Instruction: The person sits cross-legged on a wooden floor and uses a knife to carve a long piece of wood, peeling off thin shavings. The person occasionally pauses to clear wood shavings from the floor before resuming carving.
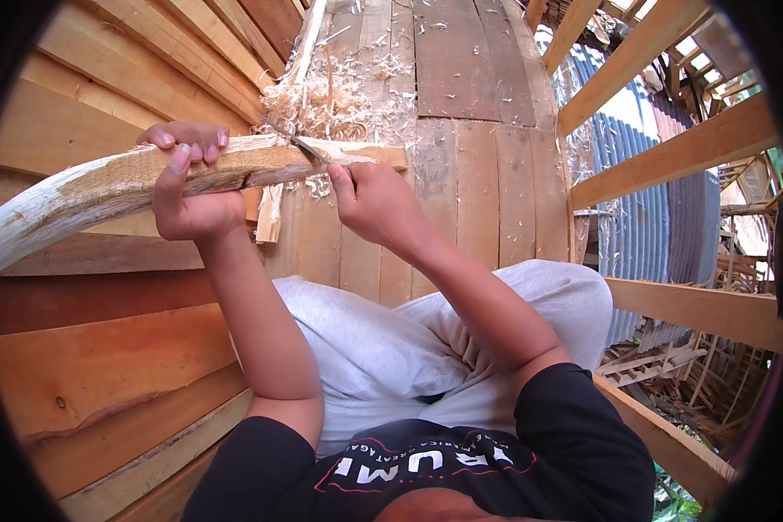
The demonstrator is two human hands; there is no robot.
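Observation:
A long, curved piece of wood (87, 196), pale and partly stripped, runs from the left rim to the middle in front of me. My left hand (202, 214) is closed around it, with the fingers over the far side and the thumb on the near side. Near the wood's squared right end, my right hand (376, 202) grips a knife (308, 150). The dark blade lies across the wood, its tip pointing away to the left. My fist hides most of the handle.
Curly wood shavings (322, 109) are heaped beyond the wood on the plank floor (461, 174). A short wood offcut (270, 214) lies below the workpiece. Stacked boards (122, 365) line the left side. A wooden railing (679, 150) stands at the right, with corrugated metal sheets (626, 148) outside.

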